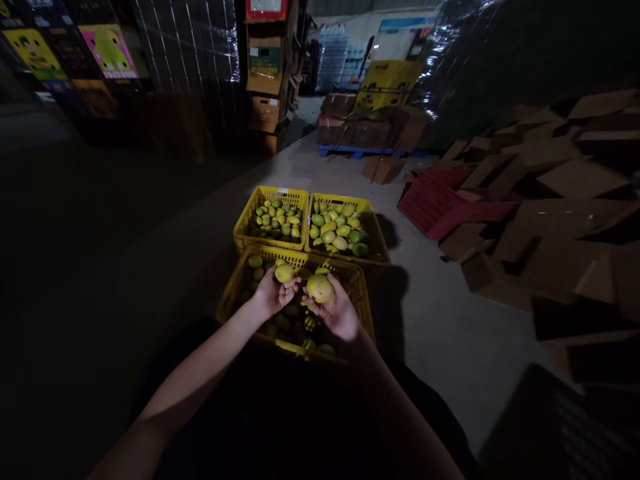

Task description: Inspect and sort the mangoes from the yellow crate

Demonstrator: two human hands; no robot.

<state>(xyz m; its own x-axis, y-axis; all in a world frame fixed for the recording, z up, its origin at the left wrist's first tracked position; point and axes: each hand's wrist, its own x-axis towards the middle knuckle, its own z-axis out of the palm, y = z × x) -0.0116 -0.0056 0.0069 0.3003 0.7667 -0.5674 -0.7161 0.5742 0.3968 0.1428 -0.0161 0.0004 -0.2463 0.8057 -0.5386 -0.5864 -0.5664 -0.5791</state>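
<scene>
Bare forearms (205,363) reach forward over a yellow basket (226,298) of fruit on the floor (425,320). Both hands are curled around fruit above that basket: the left hand (270,295) cradles a smaller yellow-green fruit (285,273), and the right hand (343,313) grips a larger yellow fruit (319,289) just beside it. More green and yellow fruit lies in the basket beneath, partly in shadow.

Just beyond stand 2 more yellow baskets side by side, the back-left basket (241,228) and the back-right basket (381,248), each loaded with fruit. On the back-left basket's far rim is a pale label (283,191), too small to read.

To the right, a red crate (437,200) lies tipped against heaped cardboard boxes (570,227). Farther off, a blue pallet (345,152) carries cartons, among them a yellow carton (387,83) with dark, illegible print. Stacked cartons (265,67) bear small white labels, also unreadable. At far left, a pink-fronted carton (109,52) shows a green picture above pale lettering, too blurred to make out.
</scene>
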